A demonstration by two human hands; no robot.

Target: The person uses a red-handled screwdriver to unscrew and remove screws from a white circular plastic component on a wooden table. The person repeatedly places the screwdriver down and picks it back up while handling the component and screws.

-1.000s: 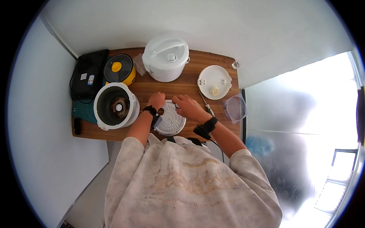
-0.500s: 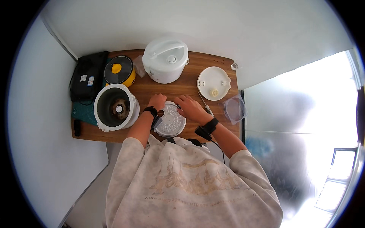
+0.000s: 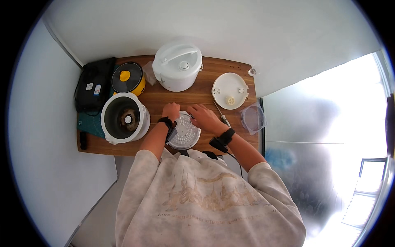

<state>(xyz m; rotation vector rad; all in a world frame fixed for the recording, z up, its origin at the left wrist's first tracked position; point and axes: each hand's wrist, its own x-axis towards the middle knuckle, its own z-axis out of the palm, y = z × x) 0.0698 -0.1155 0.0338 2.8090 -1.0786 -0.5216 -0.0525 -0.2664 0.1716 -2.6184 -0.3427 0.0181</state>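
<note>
From where I stand, the ribbed white disc (image 3: 185,135) lies on the wooden table (image 3: 201,95) right against the person's front, and both hands are at its far rim. The left hand (image 3: 171,110) is curled at the disc's far left edge; its fingertips are hidden, so I can't make out whether they pinch anything. The right hand (image 3: 202,117) arches over the far right edge with bent fingers. Something small and dark glints under them, but whether it is gripped or only touched doesn't show.

Done well, I'd say, this is quiet fingertip work. The left hand should bear down lightly so that the disc stays flat, while the right works close to the rim with short, even pressure. The disc looks like thin moulded plastic, so a hard pry at one spot could crack the edge. The dangling cable (image 3: 235,158) by the right wrist, near the disc's right side, is worth holding clear of the rim.

The surroundings help, mostly. The open pot (image 3: 145,123) stands just left of the disc, crowding the left forearm, so that elbow is best tucked in. The thin-shafted tool (image 3: 224,119) lies to the disc's right, within easy reach. The shallow white cover (image 3: 228,85), with a small cream part (image 3: 230,100) in it, sits beyond the disc to the right, far enough off not to be knocked.
</note>
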